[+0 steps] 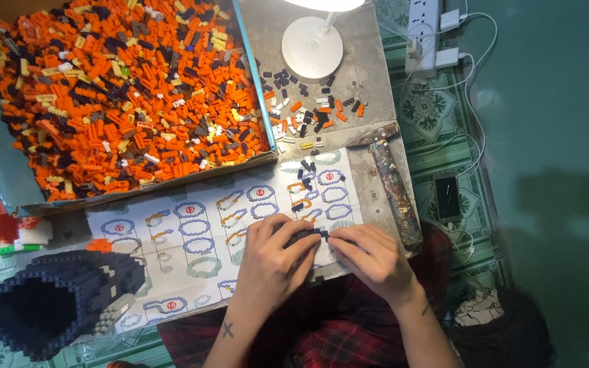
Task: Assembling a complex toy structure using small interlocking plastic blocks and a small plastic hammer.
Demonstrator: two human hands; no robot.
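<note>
So from where I'm watching, the tabletop (369,61) is a small grey slab, pretty scuffed, sitting over a green patterned tile floor (438,109). Most of it is taken up by a shallow box (252,75) heaped with tiny orange, dark and cream bricks. A printed instruction sheet (192,232) covers the near strip, and its front edge runs right to the tabletop's lip above my lap. A white lamp base (311,48) stands at the back, with a loose scatter of small bricks (308,112) just in front of it. A paint-spattered hammer (393,180) lies along the right edge, handle pointing toward me.

My left hand (270,262) and right hand (369,255) meet over the sheet, both pinching a small dark brick piece (310,236) between the fingertips, just above the paper.

Off the left side there's a big hollow dark-blue brick build (63,300) hanging past the corner, and a little red and white one (8,235) behind it. On the floor to the right: a power strip (424,34) with white cables and a phone (447,196). Free room is basically the bare strip right of the sheet and the floor beyond.
</note>
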